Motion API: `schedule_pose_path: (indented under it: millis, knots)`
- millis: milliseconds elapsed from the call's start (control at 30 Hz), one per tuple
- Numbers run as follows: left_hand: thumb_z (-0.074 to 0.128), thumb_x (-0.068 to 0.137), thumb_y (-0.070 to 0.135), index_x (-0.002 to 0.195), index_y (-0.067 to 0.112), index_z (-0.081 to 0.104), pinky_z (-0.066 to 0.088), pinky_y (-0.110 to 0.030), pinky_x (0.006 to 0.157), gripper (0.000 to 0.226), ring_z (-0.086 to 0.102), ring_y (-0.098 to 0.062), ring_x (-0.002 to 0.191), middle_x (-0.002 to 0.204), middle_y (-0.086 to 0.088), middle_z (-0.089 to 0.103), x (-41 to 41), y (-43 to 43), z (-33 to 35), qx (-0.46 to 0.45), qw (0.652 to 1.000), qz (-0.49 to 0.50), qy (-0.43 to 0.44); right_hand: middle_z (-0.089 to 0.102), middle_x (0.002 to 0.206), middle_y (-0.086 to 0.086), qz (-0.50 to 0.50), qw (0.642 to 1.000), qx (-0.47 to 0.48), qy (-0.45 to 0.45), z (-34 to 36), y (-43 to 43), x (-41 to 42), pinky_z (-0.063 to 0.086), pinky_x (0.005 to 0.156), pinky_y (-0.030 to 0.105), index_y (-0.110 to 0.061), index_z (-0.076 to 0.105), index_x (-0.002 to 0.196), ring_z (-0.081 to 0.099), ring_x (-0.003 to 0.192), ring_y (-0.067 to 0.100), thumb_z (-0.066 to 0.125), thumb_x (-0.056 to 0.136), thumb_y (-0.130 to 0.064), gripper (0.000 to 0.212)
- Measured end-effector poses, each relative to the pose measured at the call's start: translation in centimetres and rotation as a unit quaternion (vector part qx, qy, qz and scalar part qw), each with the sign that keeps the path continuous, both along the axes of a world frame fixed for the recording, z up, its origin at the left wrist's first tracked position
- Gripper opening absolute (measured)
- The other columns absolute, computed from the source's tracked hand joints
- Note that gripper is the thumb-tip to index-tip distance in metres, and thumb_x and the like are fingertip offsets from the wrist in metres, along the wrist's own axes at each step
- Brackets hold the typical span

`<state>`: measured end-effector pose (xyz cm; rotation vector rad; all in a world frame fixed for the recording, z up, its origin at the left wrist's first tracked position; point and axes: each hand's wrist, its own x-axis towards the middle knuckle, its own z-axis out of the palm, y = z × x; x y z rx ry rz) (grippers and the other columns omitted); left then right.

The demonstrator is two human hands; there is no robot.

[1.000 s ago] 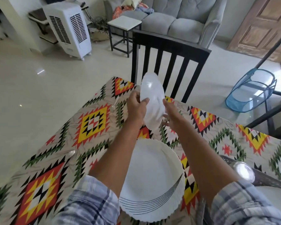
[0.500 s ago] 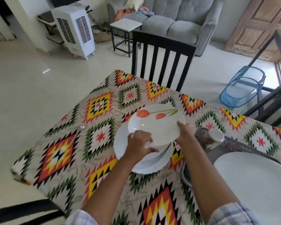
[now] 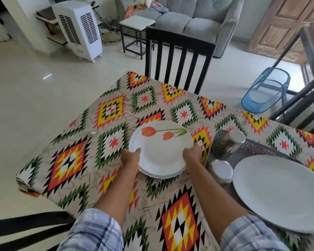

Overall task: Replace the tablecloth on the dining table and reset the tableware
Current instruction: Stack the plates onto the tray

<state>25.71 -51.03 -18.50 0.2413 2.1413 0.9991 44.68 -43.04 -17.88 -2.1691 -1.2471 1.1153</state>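
A white plate with orange tulips (image 3: 161, 147) lies on top of a scalloped white plate (image 3: 158, 175) on the patterned tablecloth (image 3: 67, 160). My left hand (image 3: 130, 157) grips the stack's left rim, thumb on top. My right hand (image 3: 192, 153) grips the right rim. A dark tray (image 3: 254, 147) at the right carries a large white plate (image 3: 283, 192) and two upturned steel cups (image 3: 228, 144), (image 3: 220, 171).
A black chair (image 3: 178, 58) stands at the table's far side, another chair's back (image 3: 25, 225) at the near left. A white air cooler (image 3: 78, 28), a side table (image 3: 137, 23), a grey sofa (image 3: 188, 19) and a blue basket (image 3: 266, 91) are on the floor beyond.
The tulip plate, held upright a second ago, has been laid flat on the scalloped plate. Both hands have moved to the stack's rims.
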Motion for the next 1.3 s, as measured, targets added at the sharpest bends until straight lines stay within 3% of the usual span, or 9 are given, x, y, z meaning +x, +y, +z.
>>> schedule_pose_path:
  millis: [100, 367, 500, 633, 767, 1000, 1100, 1200, 1300]
  knots:
    - [0.062, 0.089, 0.009, 0.121, -0.001, 0.044, 0.050, -0.040, 0.087, 0.038, 0.057, -0.036, 0.109, 0.125, -0.021, 0.055, 0.8, 0.2, 0.8, 0.053, 0.998, -0.003, 0.031, 0.033, 0.140, 0.016, 0.043, 0.995, -0.027, -0.086, -0.7, -0.3, -0.6, 0.038, 0.108, 0.044, -0.007, 0.047, 0.129, 0.035, 0.129, 0.035, 0.055, 0.088, -0.010, 0.042]
    - [0.057, 0.092, 0.009, 0.118, 0.000, 0.047, 0.046, -0.033, 0.079, 0.029, 0.057, -0.028, 0.100, 0.110, -0.012, 0.055, 0.3, 0.6, 4.0, 0.176, 0.981, -0.008, 0.081, 0.043, 0.136, 0.013, -0.026, 0.995, 0.016, 0.099, -0.2, -1.5, -0.1, 0.047, 0.099, 0.044, -0.022, 0.024, 0.143, 0.049, 0.120, 0.033, 0.062, 0.083, -0.003, 0.073]
    - [0.063, 0.089, 0.014, 0.126, 0.000, 0.048, 0.048, -0.042, 0.097, 0.043, 0.055, -0.031, 0.113, 0.126, -0.016, 0.055, -0.7, 0.7, 6.4, 0.211, 0.974, -0.025, 0.079, 0.057, 0.121, 0.007, 0.007, 0.979, 0.075, 0.191, 3.6, -1.3, 2.1, 0.049, 0.094, 0.044, -0.013, 0.046, 0.129, 0.056, 0.112, 0.029, 0.072, 0.083, -0.026, 0.055]
    - [0.062, 0.091, 0.013, 0.124, 0.004, 0.050, 0.043, -0.030, 0.088, 0.036, 0.053, -0.019, 0.103, 0.119, -0.008, 0.055, 2.8, 0.8, 10.3, 0.255, 0.962, -0.059, 0.073, 0.058, 0.114, 0.007, 0.040, 0.956, 0.156, 0.244, 8.6, -1.1, 6.6, 0.050, 0.092, 0.042, -0.013, 0.049, 0.122, 0.057, 0.105, 0.025, 0.074, 0.081, -0.022, 0.049]
    - [0.067, 0.086, 0.017, 0.115, 0.005, 0.053, 0.052, -0.040, 0.085, 0.034, 0.061, -0.031, 0.100, 0.112, -0.012, 0.060, 9.8, 1.3, 12.1, 0.281, 0.952, -0.100, 0.067, 0.062, 0.116, 0.015, 0.019, 0.938, 0.215, 0.270, 11.7, -2.3, 14.4, 0.054, 0.088, 0.048, -0.021, 0.053, 0.114, 0.061, 0.105, 0.033, 0.076, 0.074, -0.016, 0.046]
    - [0.066, 0.086, 0.012, 0.128, 0.006, 0.049, 0.050, -0.045, 0.095, 0.046, 0.058, -0.030, 0.110, 0.124, -0.013, 0.058, 26.8, 1.0, 10.9, 0.262, 0.942, -0.210, -0.021, 0.057, 0.110, 0.008, -0.098, 0.929, 0.240, 0.265, 13.9, -7.2, 32.1, 0.053, 0.084, 0.040, -0.014, 0.053, 0.122, 0.058, 0.098, 0.027, 0.064, 0.083, 0.001, 0.043]
    - [0.064, 0.086, 0.009, 0.131, 0.009, 0.048, 0.050, -0.046, 0.095, 0.047, 0.058, -0.029, 0.109, 0.124, -0.012, 0.058, 32.3, 0.0, 9.6, 0.207, 0.943, -0.256, -0.051, 0.061, 0.111, 0.016, -0.137, 0.933, 0.231, 0.238, 13.5, -8.8, 37.4, 0.054, 0.086, 0.043, -0.006, 0.054, 0.118, 0.061, 0.100, 0.032, 0.066, 0.069, -0.006, 0.050]
    - [0.065, 0.085, 0.010, 0.122, 0.004, 0.053, 0.048, -0.044, 0.097, 0.040, 0.057, -0.032, 0.112, 0.122, -0.017, 0.059, 35.2, -1.0, 7.9, 0.137, 0.946, -0.291, -0.038, 0.063, 0.110, 0.022, -0.150, 0.941, 0.212, 0.217, 12.5, -9.3, 39.9, 0.053, 0.081, 0.039, 0.001, 0.056, 0.118, 0.063, 0.097, 0.034, 0.054, 0.060, -0.006, 0.059]
    - [0.065, 0.085, 0.014, 0.126, 0.005, 0.053, 0.046, -0.034, 0.097, 0.043, 0.054, -0.031, 0.115, 0.127, -0.016, 0.056, 37.1, -1.9, 7.2, 0.084, 0.935, -0.344, 0.004, 0.060, 0.108, 0.014, -0.177, 0.953, 0.164, 0.185, 11.7, -9.8, 40.6, 0.049, 0.076, 0.032, -0.003, 0.052, 0.121, 0.059, 0.096, 0.026, 0.050, 0.077, 0.005, 0.044]
